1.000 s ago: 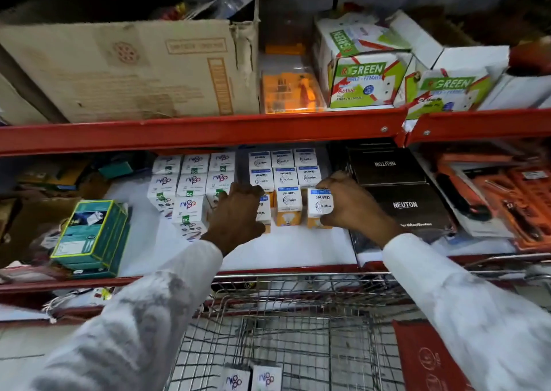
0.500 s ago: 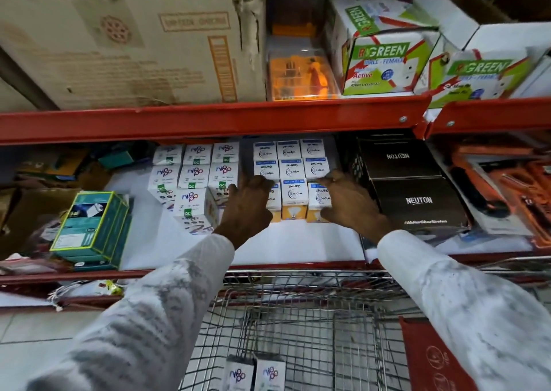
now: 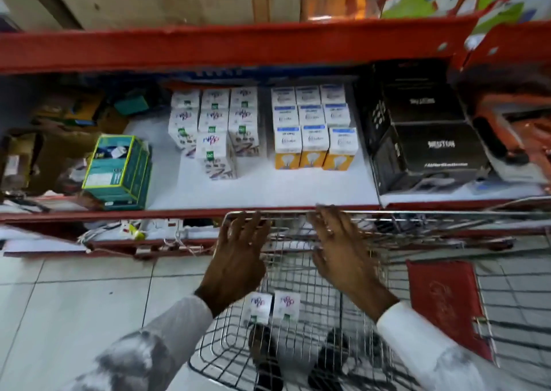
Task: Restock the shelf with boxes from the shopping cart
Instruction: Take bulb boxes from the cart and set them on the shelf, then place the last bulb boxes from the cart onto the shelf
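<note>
Both hands hover empty over the cart (image 3: 387,232), fingers spread, palms down. The left hand (image 3: 237,259) is at the cart's front left corner; the right hand (image 3: 343,250) is beside it, a ring on one finger. Two white boxes (image 3: 272,305) stand in the cart below the wrists. On the shelf (image 3: 268,188) beyond, white boxes and bulb boxes (image 3: 313,128) stand in rows, apart from the hands.
</note>
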A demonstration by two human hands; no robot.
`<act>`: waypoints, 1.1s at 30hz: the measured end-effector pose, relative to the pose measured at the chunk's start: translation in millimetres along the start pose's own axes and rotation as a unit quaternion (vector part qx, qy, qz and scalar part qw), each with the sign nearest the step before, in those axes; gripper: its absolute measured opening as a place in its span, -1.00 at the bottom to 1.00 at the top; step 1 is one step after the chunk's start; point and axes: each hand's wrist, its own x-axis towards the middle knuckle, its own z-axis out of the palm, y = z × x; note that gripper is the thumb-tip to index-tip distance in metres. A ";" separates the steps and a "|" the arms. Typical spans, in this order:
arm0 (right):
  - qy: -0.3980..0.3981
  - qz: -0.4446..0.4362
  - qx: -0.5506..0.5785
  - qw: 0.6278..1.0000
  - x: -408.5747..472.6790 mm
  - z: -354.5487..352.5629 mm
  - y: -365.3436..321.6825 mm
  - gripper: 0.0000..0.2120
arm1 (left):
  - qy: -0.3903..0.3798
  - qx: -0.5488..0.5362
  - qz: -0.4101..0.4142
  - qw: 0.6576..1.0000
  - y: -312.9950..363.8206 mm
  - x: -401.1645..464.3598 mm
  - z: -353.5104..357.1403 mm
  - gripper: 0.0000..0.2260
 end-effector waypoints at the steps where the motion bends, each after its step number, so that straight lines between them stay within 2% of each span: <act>1: -0.033 0.000 -0.002 0.999 -13.5 16.3 -7.5 -0.31 | -0.042 0.000 -0.001 0.999 1.1 -14.9 15.6 -0.22; 5: -0.198 0.008 0.018 0.980 -51.8 81.7 -31.8 -0.14 | -0.222 0.016 -0.005 0.975 9.6 -51.6 66.5 -0.17; 8: -0.302 0.025 0.021 0.953 -63.2 113.1 -42.7 -0.06 | -0.300 0.046 0.006 0.953 16.7 -56.7 86.5 -0.15; 11: -0.339 0.043 0.013 0.940 -68.4 136.8 -51.6 -0.06 | -0.330 0.059 0.007 0.942 20.0 -57.3 101.1 -0.15; 13: -0.319 0.069 0.022 0.945 -69.1 147.7 -57.2 -0.18 | -0.334 0.072 0.002 0.940 22.4 -56.8 105.8 -0.19; 16: -0.278 0.072 0.016 0.958 -64.1 148.7 -61.1 -0.41 | -0.307 0.084 0.004 0.948 24.9 -55.0 105.5 -0.20; 18: -0.274 0.074 0.025 0.959 -62.1 138.7 -61.8 -0.47 | -0.289 0.080 0.010 0.954 23.2 -56.3 100.5 -0.17; 22: -0.257 0.083 0.054 0.961 -55.9 88.6 -59.1 -0.38 | -0.237 0.019 -0.003 0.971 16.8 -58.3 58.6 -0.29; 25: -0.234 0.091 0.084 0.964 -40.7 27.9 -62.6 -0.23 | -0.161 -0.072 -0.014 0.984 10.3 -62.4 -4.7 -0.37; 27: -0.219 0.086 0.090 0.968 -27.0 -11.8 -66.7 -0.21 | -0.094 -0.117 -0.011 0.989 3.0 -65.0 -46.7 -0.36; 30: -0.188 0.058 0.093 0.976 -0.2 -65.5 -74.9 -0.25 | 0.006 -0.097 -0.002 0.995 -12.6 -61.7 -101.1 -0.34; 33: -0.161 0.028 0.083 0.983 35.4 -107.8 -85.0 -0.25 | 0.050 -0.065 -0.024 0.996 -30.2 -48.9 -146.6 -0.30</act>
